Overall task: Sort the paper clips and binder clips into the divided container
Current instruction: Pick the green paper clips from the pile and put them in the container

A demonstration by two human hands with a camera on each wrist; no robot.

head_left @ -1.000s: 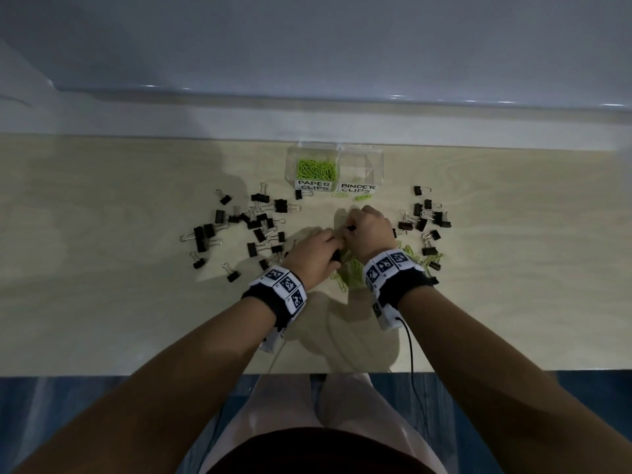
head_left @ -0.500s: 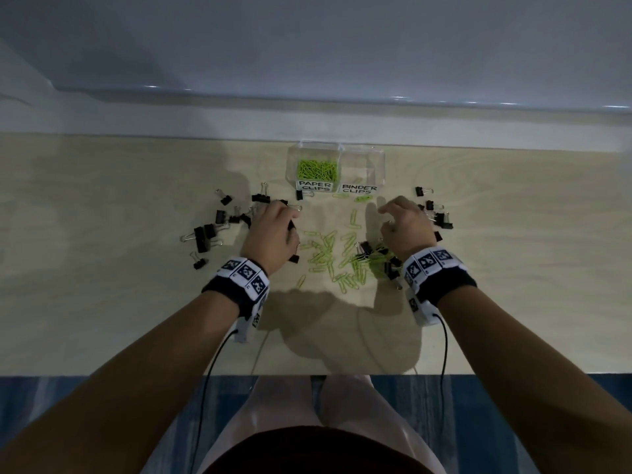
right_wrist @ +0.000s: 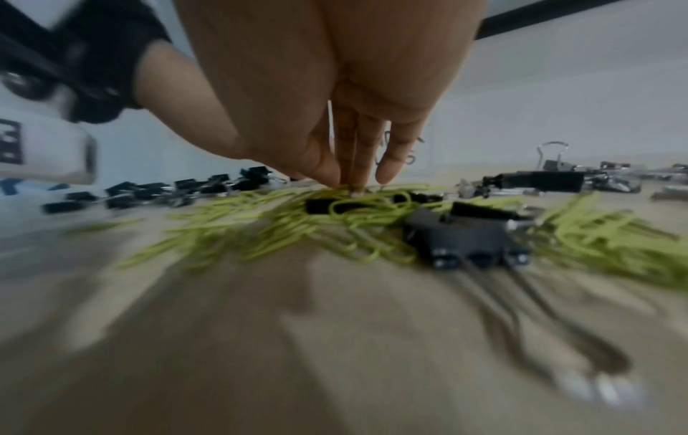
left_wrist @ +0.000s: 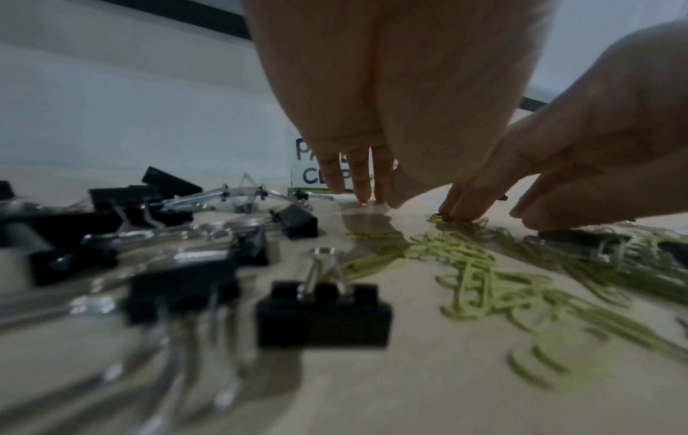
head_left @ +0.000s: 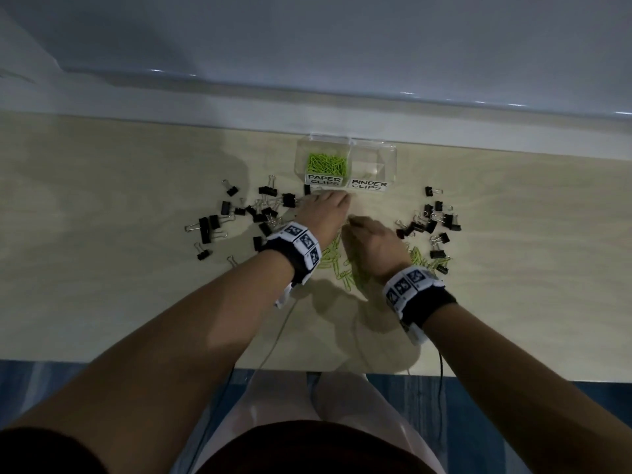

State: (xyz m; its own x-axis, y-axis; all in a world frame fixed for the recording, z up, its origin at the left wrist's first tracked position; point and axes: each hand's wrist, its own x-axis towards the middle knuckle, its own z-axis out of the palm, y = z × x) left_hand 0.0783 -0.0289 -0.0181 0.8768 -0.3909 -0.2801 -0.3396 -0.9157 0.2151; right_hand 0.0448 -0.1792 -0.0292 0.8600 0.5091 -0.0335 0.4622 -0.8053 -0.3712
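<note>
The clear divided container (head_left: 388, 155) stands at the back of the table; its left cell, labelled PAPER CLIPS, holds green paper clips (head_left: 326, 163), and the BINDER CLIPS cell looks empty. Loose green paper clips (head_left: 337, 260) (left_wrist: 473, 265) (right_wrist: 335, 223) lie mid-table. Black binder clips lie in a left group (head_left: 260, 210) and a right group (head_left: 431, 224). My left hand (head_left: 337, 200) (left_wrist: 357, 194) reaches to the container's front, straight fingertips on the table. My right hand (head_left: 354, 222) (right_wrist: 350, 179) points its fingers down onto the paper clip pile.
The pale wooden table (head_left: 102, 268) ends at a front edge near my lap and at a white ledge (head_left: 205, 114) behind the container. A binder clip (left_wrist: 324, 315) sits close under my left wrist; another (right_wrist: 469, 238) lies among the green clips.
Both hands, which had spread out over the side groups of binder clips, have come back to the middle. The left hand has moved forward to the container's front.
</note>
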